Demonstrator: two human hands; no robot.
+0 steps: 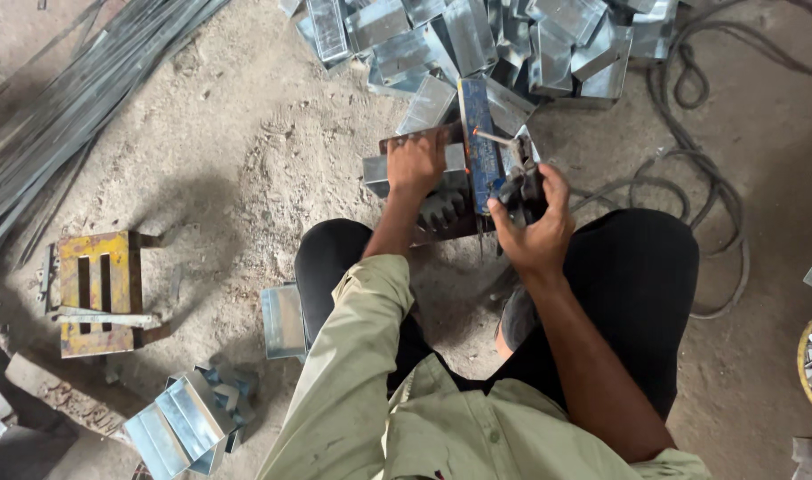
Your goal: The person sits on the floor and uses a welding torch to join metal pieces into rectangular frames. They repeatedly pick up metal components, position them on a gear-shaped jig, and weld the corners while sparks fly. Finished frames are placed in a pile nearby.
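1. Head view, nearest the camera: pale green shirt (424, 418), collar and button placket at the bottom edge, one sleeve running up along the left forearm. Black trousers (637, 293) cover both raised knees; the person sits low on the dirt floor (246, 151).

2. Left hand (415, 164) — palm down, fingers curled over the top edge of a folded sheet-metal piece (375, 171), pressing it flat against the toothed jig below. Grip closed on the piece.

3. Right hand (539, 222) — wrapped around the dark handle of a small hand-operated press tool (517, 182); fingers closed tight, thumb on the near side.

4. Blue metal bar (480, 147) — upright part of the tool, long axis running away from the person, standing between the two hands. The sheet-metal piece lies just left of it, under the left hand, which is the nearer hand to it; the right hand sits on the tool's other side, touching only the handle.

5. Toothed jig (441, 213) — dark, saw-edged, directly below the left wrist, between the knees.

6. Pile of finished galvanised channels (512, 40) — beyond the tool, heaped at the top of the frame.

7. Yellow slotted block (99, 293) — well apart, far left.

8. Stack of folded pieces (179, 422) — lower left; a single one (283, 322) beside the left knee.

9. Long metal strips (68, 98), upper left; black cable (699, 169), looping on the right.
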